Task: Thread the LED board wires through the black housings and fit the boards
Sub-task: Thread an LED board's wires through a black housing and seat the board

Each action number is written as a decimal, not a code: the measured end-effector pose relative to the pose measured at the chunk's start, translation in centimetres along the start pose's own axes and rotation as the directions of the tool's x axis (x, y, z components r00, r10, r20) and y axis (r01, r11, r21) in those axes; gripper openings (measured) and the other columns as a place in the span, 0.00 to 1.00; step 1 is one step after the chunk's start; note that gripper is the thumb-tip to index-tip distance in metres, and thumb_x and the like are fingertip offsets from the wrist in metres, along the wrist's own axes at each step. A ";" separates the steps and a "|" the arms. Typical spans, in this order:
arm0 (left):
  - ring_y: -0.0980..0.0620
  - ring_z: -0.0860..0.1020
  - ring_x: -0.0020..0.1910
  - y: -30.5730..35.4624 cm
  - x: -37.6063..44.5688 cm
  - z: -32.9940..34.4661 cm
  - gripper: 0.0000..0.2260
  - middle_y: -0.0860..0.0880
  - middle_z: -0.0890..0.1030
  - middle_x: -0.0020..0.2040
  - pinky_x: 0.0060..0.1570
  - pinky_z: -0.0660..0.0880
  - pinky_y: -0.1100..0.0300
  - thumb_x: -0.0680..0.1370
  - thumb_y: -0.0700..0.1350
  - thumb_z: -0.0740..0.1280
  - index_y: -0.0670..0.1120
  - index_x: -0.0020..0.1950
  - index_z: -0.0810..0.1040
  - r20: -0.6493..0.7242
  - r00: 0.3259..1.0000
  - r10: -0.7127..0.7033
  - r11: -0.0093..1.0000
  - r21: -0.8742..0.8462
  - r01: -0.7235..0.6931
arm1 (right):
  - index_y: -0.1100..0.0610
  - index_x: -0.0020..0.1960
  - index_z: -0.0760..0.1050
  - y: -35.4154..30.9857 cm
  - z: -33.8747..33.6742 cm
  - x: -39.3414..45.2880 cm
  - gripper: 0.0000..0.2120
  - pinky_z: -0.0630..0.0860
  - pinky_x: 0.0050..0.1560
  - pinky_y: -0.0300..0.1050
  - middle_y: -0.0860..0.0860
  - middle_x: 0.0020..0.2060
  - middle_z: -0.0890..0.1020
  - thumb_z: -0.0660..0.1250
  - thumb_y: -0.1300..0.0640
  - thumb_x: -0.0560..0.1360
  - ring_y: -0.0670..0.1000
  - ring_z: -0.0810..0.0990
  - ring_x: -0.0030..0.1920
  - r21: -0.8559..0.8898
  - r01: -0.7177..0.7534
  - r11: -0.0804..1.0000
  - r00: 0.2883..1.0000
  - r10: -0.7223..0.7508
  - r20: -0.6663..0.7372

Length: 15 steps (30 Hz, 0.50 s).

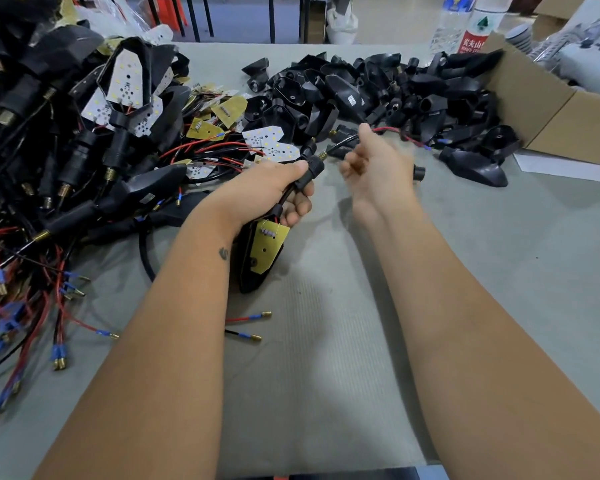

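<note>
Over the middle of the grey table (326,341), the left hand (267,192) grips a black housing (253,251) by its stem, fingers curled round it, the yellow-backed LED board (269,245) sitting at the housing's open face. The right hand (378,168), blurred, pinches the red and black wires (392,131) coming out of the stem's threaded end. Loose housings (378,91) are heaped toward the far edge beside a cardboard box (551,109); wired assemblies (66,168) crowd the left edge.

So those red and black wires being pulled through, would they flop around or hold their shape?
Probably floppy: the wires sag in a curve past the right hand. Likely light too, held by a fingertip pinch. The loose ones by the left pile look tangle-prone.
</note>
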State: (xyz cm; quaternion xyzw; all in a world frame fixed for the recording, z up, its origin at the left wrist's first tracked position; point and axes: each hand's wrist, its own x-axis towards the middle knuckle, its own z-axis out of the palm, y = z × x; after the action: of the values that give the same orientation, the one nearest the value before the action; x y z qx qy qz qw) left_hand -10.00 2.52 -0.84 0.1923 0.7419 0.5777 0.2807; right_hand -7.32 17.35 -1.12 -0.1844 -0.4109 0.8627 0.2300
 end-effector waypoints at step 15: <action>0.50 0.80 0.32 0.2 -1.1 0.4 0.17 0.43 0.82 0.36 0.34 0.79 0.62 0.84 0.46 0.55 0.39 0.42 0.76 0.082 0.996 -0.043 0.977 -0.204 0.059 | 0.58 0.42 0.74 0.3 -0.4 -0.5 0.14 0.63 0.25 0.35 0.49 0.29 0.67 0.58 0.55 0.83 0.45 0.64 0.25 -0.245 0.049 0.968 0.990 -0.015 0.141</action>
State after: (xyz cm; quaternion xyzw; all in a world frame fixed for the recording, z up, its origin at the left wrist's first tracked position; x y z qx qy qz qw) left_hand -8.95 2.19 -0.53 0.1651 0.6715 0.6361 0.3422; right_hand -6.79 17.18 -1.57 -0.1447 -0.5334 0.8114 0.1901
